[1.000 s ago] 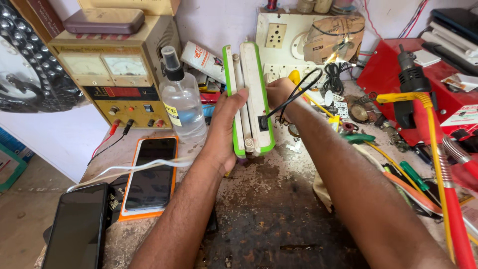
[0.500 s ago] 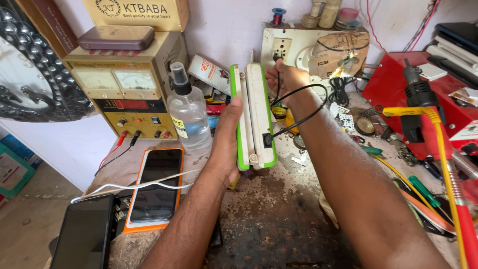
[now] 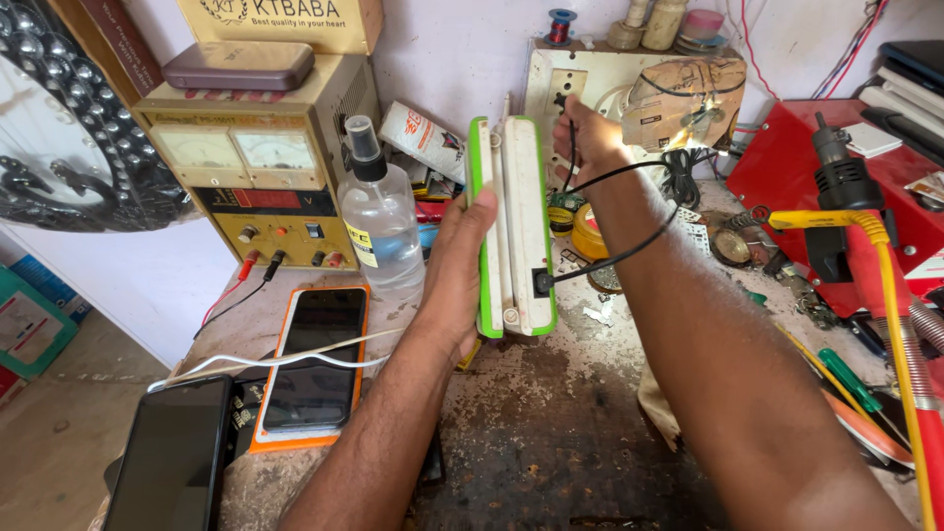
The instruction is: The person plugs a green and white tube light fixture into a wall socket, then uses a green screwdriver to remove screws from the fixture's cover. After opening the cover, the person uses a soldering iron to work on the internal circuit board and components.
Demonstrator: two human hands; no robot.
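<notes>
Standing upright above the tabletop (image 3: 590, 433), green-and-white lamp (image 3: 516, 226) clasped along its left edge by left hand (image 3: 462, 265); right hand (image 3: 590, 138), behind its top, pinching black cord (image 3: 629, 251).

The scuffed, stained grey worktop (image 3: 551, 433) carries an orange-cased smartphone (image 3: 313, 369) beside a black smartphone (image 3: 172, 457), a white cable (image 3: 295, 354) across them, a clear plastic spray bottle (image 3: 379, 216), a yellow metal power supply (image 3: 261, 177) and a red toolbox (image 3: 806, 167).

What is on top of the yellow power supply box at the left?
A flat grey-brown case lies on the yellow power supply, and a gold box behind. Whatever lies farther back is covered.
</notes>
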